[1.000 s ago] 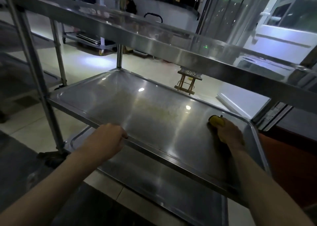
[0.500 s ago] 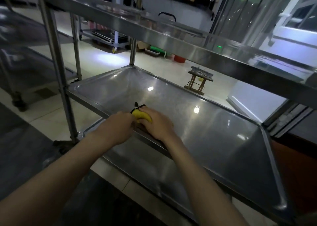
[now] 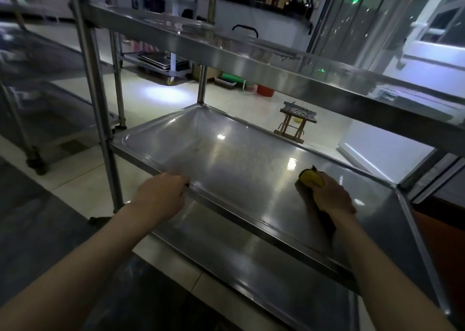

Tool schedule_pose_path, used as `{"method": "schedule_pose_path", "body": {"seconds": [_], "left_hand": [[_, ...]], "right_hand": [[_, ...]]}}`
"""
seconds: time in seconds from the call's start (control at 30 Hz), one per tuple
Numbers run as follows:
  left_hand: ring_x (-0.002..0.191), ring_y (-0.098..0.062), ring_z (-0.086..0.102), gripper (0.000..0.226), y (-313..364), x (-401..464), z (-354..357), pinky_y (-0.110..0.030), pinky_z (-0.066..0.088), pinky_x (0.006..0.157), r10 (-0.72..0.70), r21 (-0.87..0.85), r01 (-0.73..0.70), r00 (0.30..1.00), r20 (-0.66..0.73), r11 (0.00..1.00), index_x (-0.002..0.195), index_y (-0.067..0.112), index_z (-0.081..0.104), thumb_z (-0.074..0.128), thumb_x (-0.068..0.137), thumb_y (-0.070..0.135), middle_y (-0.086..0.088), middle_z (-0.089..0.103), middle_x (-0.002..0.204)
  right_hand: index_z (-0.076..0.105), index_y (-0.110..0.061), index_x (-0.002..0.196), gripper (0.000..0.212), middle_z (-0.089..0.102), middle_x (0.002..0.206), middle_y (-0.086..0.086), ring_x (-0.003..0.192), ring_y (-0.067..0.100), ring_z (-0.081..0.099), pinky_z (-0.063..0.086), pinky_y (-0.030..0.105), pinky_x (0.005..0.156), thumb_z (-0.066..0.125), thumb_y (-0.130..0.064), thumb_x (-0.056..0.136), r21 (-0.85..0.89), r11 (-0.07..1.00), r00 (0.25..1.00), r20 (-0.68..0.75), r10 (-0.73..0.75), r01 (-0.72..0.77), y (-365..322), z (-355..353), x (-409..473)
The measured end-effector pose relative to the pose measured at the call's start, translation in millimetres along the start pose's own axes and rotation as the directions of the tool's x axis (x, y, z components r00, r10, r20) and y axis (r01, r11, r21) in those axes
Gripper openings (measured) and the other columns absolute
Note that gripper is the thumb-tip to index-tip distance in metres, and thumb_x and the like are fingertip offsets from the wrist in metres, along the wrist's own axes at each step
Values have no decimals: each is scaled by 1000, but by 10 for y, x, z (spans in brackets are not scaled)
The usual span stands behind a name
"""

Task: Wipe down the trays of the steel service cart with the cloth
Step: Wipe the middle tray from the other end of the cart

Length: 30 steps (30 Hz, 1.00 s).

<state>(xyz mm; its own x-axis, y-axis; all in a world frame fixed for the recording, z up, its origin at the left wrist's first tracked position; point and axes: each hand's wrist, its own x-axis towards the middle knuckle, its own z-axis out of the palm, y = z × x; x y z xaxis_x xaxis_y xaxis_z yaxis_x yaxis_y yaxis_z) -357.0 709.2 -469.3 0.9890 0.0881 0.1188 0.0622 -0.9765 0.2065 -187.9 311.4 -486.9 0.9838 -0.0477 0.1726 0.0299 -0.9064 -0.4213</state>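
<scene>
Right hand [image 3: 332, 195] clenches the yellow cloth [image 3: 310, 177], pressed on the middle tray [image 3: 226, 159] toward its right side. Left hand [image 3: 161, 196] grips that tray's near rim. Top tray [image 3: 251, 51] overhangs; bottom tray [image 3: 264, 268] below. Small wooden stool [image 3: 297, 122] behind on floor. Fingertips hidden.

- The middle tray [image 3: 241, 169] at the centre is brushed steel, smooth and glossy, mirroring ceiling lights.
- The top tray [image 3: 251, 61] at 12 o'clock is polished steel.
- The cloth [image 3: 310, 177] at 3 o'clock looks soft, matt yellow.
- The stool [image 3: 294, 122] at 1 o'clock looks wooden.
- The floor [image 3: 156, 97] at 10 o'clock is glossy tile.
</scene>
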Motion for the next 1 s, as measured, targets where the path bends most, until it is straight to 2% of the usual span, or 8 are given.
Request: {"method": "schedule_pose_path", "body": {"seconds": [0.1,0.3,0.47,0.6,0.73,0.8,0.87,1.0], "left_hand": [[97,-18,68,29,-109,130,-22,-38,59,87,0,-43,-1,1000,-20,999,116,33,73,59,94,20,1,72,113],[108,-20,68,31,-295,224,49,-37,56,93,87,-80,-88,996,-19,993,116,24,72,53,93,15,3,69,117],[97,-11,70,29,-580,320,-8,-36,57,87,141,-217,-153,987,-70,964,105,29,73,45,96,28,11,71,104],[58,-11,65,28,-662,366,-9,-30,55,50,170,-204,-239,936,-308,949,77,27,69,42,86,29,9,67,70],[60,-14,60,32,-649,611,-36,-30,53,57,144,-177,-263,856,-497,949,81,22,68,39,95,26,4,64,72],[60,-14,56,40,-701,693,-64,-27,45,58,109,-152,-218,846,-521,964,79,20,67,33,97,30,5,61,71],[62,-16,56,40,-773,699,-92,-32,49,57,35,-150,-126,866,-499,981,83,17,68,32,99,26,2,63,76],[71,-15,65,19,-961,588,-40,-39,59,69,-101,-206,10,896,-433,978,103,14,72,54,99,12,-2,70,100]], "right_hand": [[52,-29,142,44,61,138,9,120,37,59,43,45,97,45,-51,104,-16,1000,999,-32,-16,15,-320,191,213],[55,-35,128,41,65,128,1,112,32,63,45,43,88,43,-62,99,-16,986,985,37,-168,169,-1505,926,753],[41,-36,152,55,43,158,-5,135,27,49,40,43,112,49,-55,101,46,919,898,200,-392,391,-2605,1396,536],[37,-39,155,58,30,165,-11,147,18,36,30,37,120,51,-54,101,127,822,768,302,-565,555,-2938,1490,152],[40,-41,153,54,35,162,-15,146,8,36,29,32,119,52,-53,101,244,755,696,293,-655,608,-2832,1356,-100],[40,-43,152,54,36,161,-16,144,7,38,31,30,117,54,-51,101,245,761,707,282,-649,601,-2696,1242,-151],[37,-45,153,54,34,162,-17,144,9,37,30,26,113,53,-50,102,179,794,739,293,-606,581,-2540,1111,-130],[37,-48,150,53,43,156,-13,139,21,46,35,35,107,48,-61,99,55,928,880,300,-368,369,-2024,823,149]]}}
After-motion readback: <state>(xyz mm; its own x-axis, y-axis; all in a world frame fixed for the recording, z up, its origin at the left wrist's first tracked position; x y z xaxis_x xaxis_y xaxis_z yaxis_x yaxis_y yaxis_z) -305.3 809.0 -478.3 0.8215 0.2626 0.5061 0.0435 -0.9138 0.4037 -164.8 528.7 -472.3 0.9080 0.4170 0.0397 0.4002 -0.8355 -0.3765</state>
